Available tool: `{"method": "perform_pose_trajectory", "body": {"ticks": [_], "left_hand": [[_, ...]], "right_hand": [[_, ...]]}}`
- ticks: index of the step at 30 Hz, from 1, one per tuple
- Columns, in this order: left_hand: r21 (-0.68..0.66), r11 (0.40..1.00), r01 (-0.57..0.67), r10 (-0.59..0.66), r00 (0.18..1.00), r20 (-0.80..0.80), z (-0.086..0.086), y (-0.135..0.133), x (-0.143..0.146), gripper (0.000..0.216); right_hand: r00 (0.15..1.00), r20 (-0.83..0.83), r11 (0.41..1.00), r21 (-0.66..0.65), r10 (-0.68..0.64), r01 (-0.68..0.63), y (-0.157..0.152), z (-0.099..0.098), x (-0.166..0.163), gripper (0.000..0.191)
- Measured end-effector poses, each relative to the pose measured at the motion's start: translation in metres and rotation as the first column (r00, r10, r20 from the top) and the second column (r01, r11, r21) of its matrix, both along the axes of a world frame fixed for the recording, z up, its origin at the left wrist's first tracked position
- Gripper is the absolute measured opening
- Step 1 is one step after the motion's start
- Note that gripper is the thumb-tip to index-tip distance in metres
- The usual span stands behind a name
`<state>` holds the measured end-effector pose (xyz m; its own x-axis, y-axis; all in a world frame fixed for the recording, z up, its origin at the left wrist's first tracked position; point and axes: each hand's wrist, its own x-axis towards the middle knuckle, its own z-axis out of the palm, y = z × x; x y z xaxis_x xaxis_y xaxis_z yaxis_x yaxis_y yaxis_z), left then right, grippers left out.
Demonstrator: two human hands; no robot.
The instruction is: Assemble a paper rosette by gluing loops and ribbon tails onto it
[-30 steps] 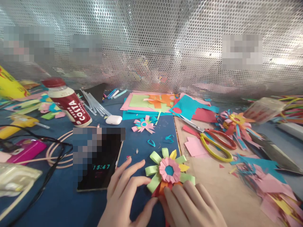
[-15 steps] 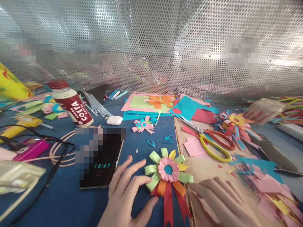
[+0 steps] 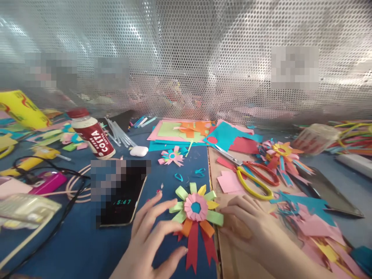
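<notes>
A paper rosette [image 3: 195, 209] lies flat on the blue mat [image 3: 95, 248], with green and yellow loop petals, a pink pleated centre and red and orange ribbon tails. My left hand [image 3: 152, 240] rests open beside it on the left, its fingertips touching the green petals. My right hand [image 3: 250, 226] lies on the brown card [image 3: 261, 267] just right of the rosette, fingers spread and curved, holding nothing; its fingertips reach the right petals.
A phone [image 3: 120, 195] lies left of my left hand. Red-and-yellow scissors [image 3: 252, 176], paper scraps, another paper flower [image 3: 279, 153] and coloured sheets [image 3: 186, 131] sit ahead and right. A Costa bottle [image 3: 93, 133], earbud case [image 3: 138, 151], cables and glue gun are at the left. Perforated metal screen behind.
My right hand has lifted off the rosette's lower part and moved right onto the brown card, uncovering the ribbon tails. The left hand stays beside the rosette. The view shifted slightly.
</notes>
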<state>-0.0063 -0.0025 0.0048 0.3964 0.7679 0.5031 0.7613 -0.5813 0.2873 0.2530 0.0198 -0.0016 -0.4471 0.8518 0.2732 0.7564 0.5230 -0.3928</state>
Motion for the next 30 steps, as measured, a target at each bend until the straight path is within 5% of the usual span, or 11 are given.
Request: {"method": "perform_pose_trajectory", "body": {"ticks": [8,14,30], "left_hand": [[0.041,0.998,0.046,-0.041,0.992,-0.121,0.001,-0.004,0.026,0.017],[0.053,0.998,-0.038,0.046,0.987,-0.152,0.0,-0.001,0.036,0.024],[0.165,0.969,-0.183,0.191,0.981,-0.037,0.012,0.004,0.024,0.016]], "right_hand": [[0.999,-0.051,1.0,0.004,0.006,-0.006,0.007,0.0,-0.001,0.019],[0.999,-0.035,1.0,-0.02,0.002,-0.003,0.006,0.005,-0.002,0.013],[0.999,0.02,0.994,0.109,-0.029,0.027,-0.001,0.003,0.005,0.003]]}}
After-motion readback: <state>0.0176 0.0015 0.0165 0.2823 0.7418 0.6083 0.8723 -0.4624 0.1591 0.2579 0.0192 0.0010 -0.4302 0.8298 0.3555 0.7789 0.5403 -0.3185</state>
